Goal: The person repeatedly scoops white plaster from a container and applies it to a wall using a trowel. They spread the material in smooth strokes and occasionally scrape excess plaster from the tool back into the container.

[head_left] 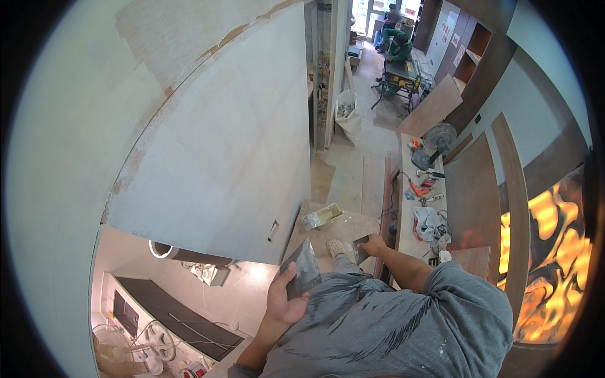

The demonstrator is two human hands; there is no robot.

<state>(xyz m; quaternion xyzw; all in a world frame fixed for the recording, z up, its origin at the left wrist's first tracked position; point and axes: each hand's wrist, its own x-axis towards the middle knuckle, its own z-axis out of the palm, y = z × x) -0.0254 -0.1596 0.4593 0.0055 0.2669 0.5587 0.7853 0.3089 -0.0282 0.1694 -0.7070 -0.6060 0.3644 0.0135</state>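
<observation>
My left hand [287,301], low in the middle, is closed on a flat dark-grey plate [307,269] with a smeared, slightly shiny face. The plate stands tilted, its corner pointing up. To the right, my right hand [373,245] grips a smaller dark flat blade [359,247], its fingers wrapped around the near edge. A cut-open clear plastic container [321,216] with pale contents lies on the board [328,236] beyond both hands. Left of me is a large pale-coated panel [214,151] with a small rectangular cutout near its lower right corner.
A long bench [409,220] at the right carries an orange power tool [420,189], a fan [435,145] and a plastic bag [426,222]. A white sack [348,116] stands on the floor. Farther back, a person in green [397,47] bends over a table saw [401,72].
</observation>
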